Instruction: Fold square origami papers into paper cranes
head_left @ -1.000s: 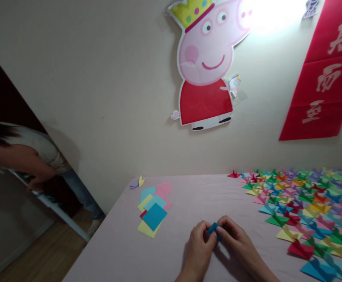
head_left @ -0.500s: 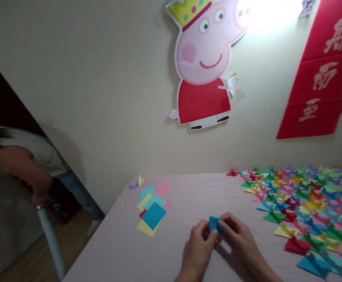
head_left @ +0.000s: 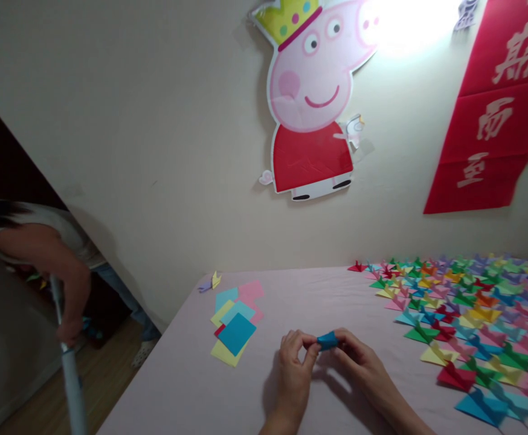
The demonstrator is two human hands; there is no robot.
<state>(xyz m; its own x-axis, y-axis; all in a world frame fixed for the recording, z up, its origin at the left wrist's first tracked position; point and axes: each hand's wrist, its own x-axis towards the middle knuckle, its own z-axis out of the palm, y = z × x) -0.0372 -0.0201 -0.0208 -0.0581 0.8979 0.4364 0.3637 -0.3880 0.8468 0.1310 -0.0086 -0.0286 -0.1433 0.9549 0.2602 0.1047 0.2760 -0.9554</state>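
A small folded piece of blue origami paper (head_left: 327, 341) is held between my two hands, a little above the table cover. My left hand (head_left: 296, 362) pinches its left end between thumb and fingers. At the other end, my right hand (head_left: 357, 356) grips it the same way. The paper looks bent or curved along its length; its exact folds are too small to make out. To the left lies a loose pile of square paper sheets, with a blue sheet (head_left: 237, 333) on top of yellow, light blue, pink and red ones.
Rows of colourful folded paper cranes (head_left: 466, 350) cover the table's right side. Two small folded pieces, one yellow (head_left: 216, 280), sit at the far left corner. Beyond the left edge, a person (head_left: 64, 260) bends over, holding a long white stick-like device (head_left: 72, 386).
The blue paper has gone from a flat square facing me to a narrower, curved shape. My left hand has moved slightly left. The person at left has shifted with the white device.
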